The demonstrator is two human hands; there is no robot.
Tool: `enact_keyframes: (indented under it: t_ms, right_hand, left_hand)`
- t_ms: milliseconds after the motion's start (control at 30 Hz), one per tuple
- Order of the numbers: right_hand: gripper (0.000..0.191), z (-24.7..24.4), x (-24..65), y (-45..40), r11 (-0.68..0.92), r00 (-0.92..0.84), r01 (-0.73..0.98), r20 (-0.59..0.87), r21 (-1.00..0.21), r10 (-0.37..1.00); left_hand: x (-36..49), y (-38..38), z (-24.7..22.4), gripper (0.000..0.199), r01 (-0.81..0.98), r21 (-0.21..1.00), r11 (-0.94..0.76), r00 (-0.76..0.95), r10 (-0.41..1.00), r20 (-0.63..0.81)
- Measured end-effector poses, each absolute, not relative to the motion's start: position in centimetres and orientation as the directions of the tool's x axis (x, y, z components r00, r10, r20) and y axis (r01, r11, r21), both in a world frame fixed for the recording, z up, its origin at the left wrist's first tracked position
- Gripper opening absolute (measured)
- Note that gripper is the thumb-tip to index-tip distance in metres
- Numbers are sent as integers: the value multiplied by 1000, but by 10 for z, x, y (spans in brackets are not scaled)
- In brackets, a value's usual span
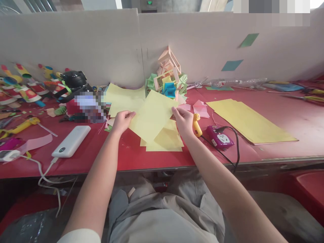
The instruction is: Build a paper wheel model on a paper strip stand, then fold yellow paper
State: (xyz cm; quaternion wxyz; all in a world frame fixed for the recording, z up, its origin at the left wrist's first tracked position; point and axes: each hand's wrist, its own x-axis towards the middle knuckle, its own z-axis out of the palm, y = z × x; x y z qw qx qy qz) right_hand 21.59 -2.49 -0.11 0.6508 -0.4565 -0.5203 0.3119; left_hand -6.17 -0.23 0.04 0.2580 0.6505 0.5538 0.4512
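Note:
A pale yellow sheet of paper (154, 116) is held up over the red table, turned so that one corner points down. My left hand (123, 120) pinches its left corner, and my right hand (183, 118) pinches the right one. Beneath it lie more yellow sheets (167, 140), partly covered. Another yellow sheet (126, 98) rests behind my left hand. Just beyond the held paper stands a pile of folded paper pieces in green, peach and yellow, with a blue folded piece (169, 90) at its front. A yellow glue gun (196, 125) lies beside my right hand.
To the right are a purple power socket (220, 137) with a black cord and a stack of yellow paper (250, 121). A white power bank (71, 141) with its cable lies left, near paper figures (27, 89). A pale partition (76, 40) borders the table's back.

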Motion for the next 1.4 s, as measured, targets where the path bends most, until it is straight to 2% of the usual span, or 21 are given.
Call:
enact_keyframes:
  t_ms: [100,167,267,400,533,667,767,867,1000,1167,1300,1367,1400]
  right_hand:
    - [44,-1,216,-25,378,268,7,366,-926,891]
    - [42,-2,216,-24,384,268,-44,359,-922,894]
    - [40,-2,216,-24,391,269,-73,360,-917,894]
    - [40,0,213,-26,329,232,-69,305,-942,924]
    - [35,0,208,-27,178,105,-51,172,-983,979]
    - [26,2,208,-27,107,54,-67,104,-992,993]
    - [31,4,210,-28,68,46,-67,65,-995,997]
    - [44,4,211,-30,27,-26,30,26,-999,999]
    - [50,0,210,-31,88,-152,167,63,-982,986]
    - [30,-4,208,-31,98,-203,77,80,-992,976]
    - [27,-7,207,-31,33,-277,103,3,-994,961]
    - [34,-7,208,-31,111,-218,182,70,-977,973]
    - [39,-6,209,-32,202,-169,256,161,-945,972]
  left_hand:
    - [-62,-6,3,61,417,887,-198,50,980,195]
    - [-61,-8,4,59,353,919,-178,143,981,135]
    - [-59,-10,4,52,345,914,-214,210,967,147]
    - [-57,-6,-1,42,396,891,-222,154,973,173]
    - [-64,-1,-3,20,640,738,-215,-13,957,290]
    - [-77,-2,0,18,782,599,-170,-80,926,368]
    - [-85,-3,2,17,821,548,-160,-34,945,326]
    - [-85,-7,5,14,862,486,-142,23,970,243]
    - [-76,-12,9,14,877,448,-171,92,977,193]
    - [-64,-10,4,17,837,483,-256,171,962,212]
    - [-57,-7,0,20,783,528,-328,235,942,238]
    - [-55,-7,1,20,774,516,-366,263,928,263]
    - [-53,-7,2,20,775,495,-394,283,916,285]
